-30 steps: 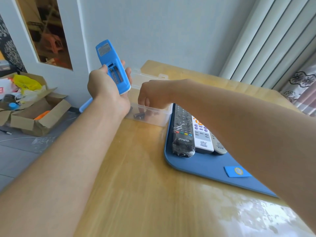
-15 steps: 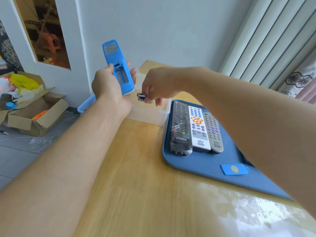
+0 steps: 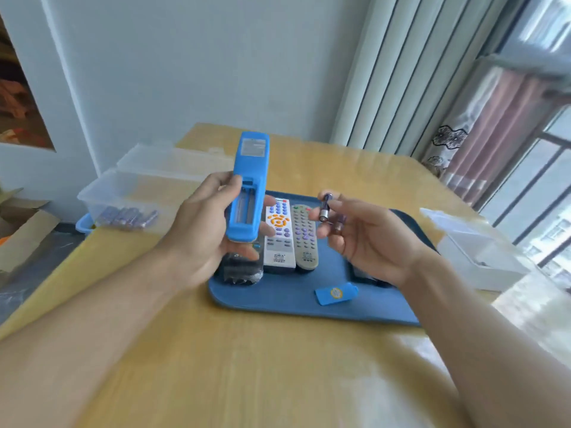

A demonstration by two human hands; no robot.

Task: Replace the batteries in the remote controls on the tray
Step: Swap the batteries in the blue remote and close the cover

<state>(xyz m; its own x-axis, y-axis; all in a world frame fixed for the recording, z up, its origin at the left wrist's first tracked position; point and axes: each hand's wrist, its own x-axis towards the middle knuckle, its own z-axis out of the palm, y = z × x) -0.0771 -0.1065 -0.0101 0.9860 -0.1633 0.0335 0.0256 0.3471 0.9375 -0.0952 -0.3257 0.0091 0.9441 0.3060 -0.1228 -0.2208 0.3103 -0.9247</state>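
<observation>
Left hand is wrapped round the blue remote, its bay open; a battery is pinched by the right hand above the tray

Head camera looks steeply down at table (edges seemingly warped), close.

A pale wooden worktop and what sits on it.

A blue tray lies at centre frame; a clear plastic box holding batteries sits at the left edge with its lid behind it, and a white box rests at the right edge.
</observation>
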